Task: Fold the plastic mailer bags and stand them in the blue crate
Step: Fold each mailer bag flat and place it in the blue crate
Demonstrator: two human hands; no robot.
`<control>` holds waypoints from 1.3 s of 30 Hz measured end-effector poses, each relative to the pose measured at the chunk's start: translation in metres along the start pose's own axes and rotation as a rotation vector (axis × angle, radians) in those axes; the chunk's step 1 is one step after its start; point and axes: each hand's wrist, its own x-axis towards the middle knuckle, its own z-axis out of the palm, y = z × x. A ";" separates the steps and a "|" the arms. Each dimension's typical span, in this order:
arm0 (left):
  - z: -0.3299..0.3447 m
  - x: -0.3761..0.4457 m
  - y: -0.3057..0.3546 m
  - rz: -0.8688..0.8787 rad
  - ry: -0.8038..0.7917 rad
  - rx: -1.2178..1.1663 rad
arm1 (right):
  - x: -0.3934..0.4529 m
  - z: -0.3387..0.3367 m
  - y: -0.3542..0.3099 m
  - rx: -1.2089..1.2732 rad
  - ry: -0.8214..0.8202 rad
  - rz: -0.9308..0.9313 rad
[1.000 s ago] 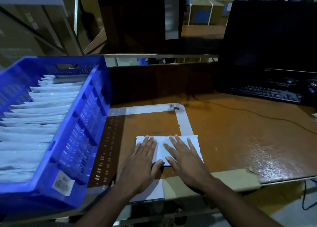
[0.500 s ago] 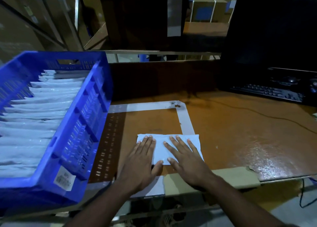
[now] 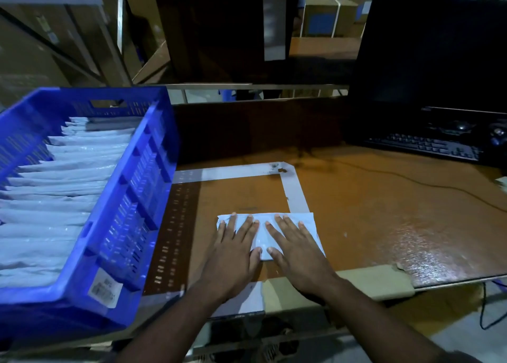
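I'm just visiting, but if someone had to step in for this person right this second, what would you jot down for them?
Left hand: open, flat, pressing the left part of the folded white plastic mailer bag.
Right hand: open, flat, pressing its right part.
The bag lies on the brown wooden table, near the front edge, at the white tape corner.
Done: a row of folded white bags already stands in the blue plastic crate on the left.
Left: finish creasing this bag, then stand it in the crate with the others.
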 end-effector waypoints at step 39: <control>-0.023 -0.030 -0.032 -0.001 0.104 -0.394 | -0.039 -0.024 0.058 0.201 0.214 -0.007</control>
